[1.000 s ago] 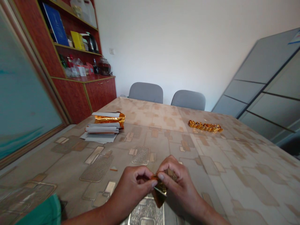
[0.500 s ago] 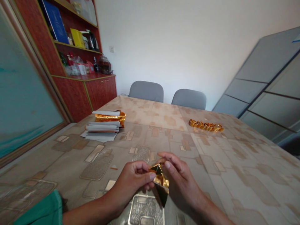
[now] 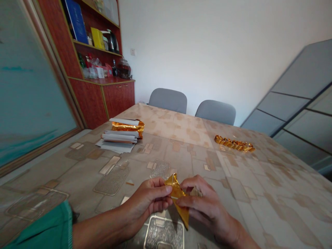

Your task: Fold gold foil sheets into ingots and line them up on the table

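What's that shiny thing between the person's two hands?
In the head view, a folded gold foil triangle sits between the left hand and the right hand, pinched by both.

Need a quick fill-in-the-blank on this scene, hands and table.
The left hand and right hand pinch a folded foil triangle coloured ____.
The chain of folded foil pieces lies on the person's ____ side of the table.
The two chairs beyond the table are ____.
Missing words in order: gold, right, grey.

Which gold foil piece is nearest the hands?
The triangular gold foil, held by left hand and right hand; the others lie on the table.
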